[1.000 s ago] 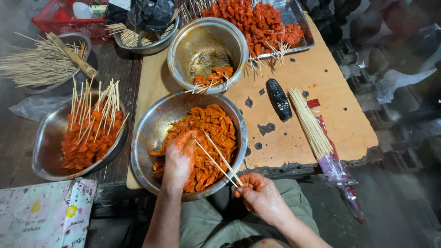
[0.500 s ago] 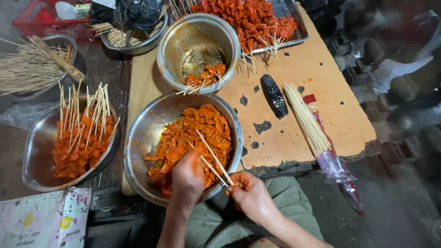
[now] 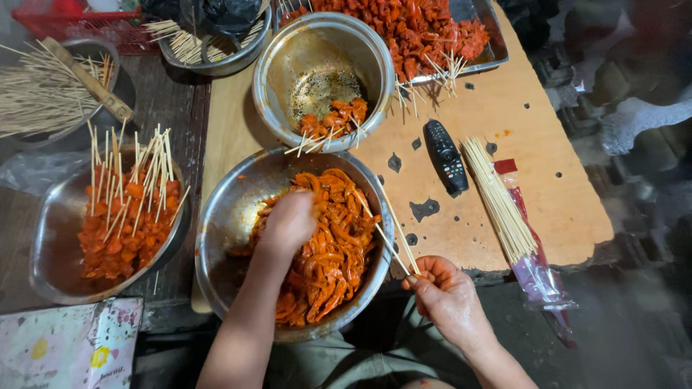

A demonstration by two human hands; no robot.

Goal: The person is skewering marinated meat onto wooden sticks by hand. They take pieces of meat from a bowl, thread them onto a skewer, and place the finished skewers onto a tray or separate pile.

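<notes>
Big steel bowl [image 3: 231,216] sits at the near edge of the wooden tabletop [image 3: 548,209], full of orange-red marinated meat strips [image 3: 328,252].

Left hand [image 3: 288,223] is down inside the big bowl, on top of the strips, fingers curled shut into the pile; exactly what they pinch is hidden under the hand.

Right hand [image 3: 447,295] is just off the big bowl's right rim, at the tabletop edge. Grip pressed together on the ends of two thin bamboo skewers [image 3: 393,230], which slant up & left over the rim w/ tips reaching the strips.

Behind the big bowl: smaller steel bowl [image 3: 288,65], mostly bare inside, w/ a few loaded skewers [image 3: 335,122] leaning on its near wall. Further behind & right of it: metal tray [image 3: 497,50] heaped w/ red meat.

Right of the big bowl: black remote [image 3: 445,155] flat on the wood, then a bundle of bare skewers [image 3: 497,198] lying partly on a plastic sleeve [image 3: 537,274] that hangs over the edge.

Left of the big bowl: another steel bowl [image 3: 50,252] holding finished skewers [image 3: 126,209], sticks pointing up. Behind that, a pan of loose sticks [image 3: 43,94] w/ a wooden handle across it.
</notes>
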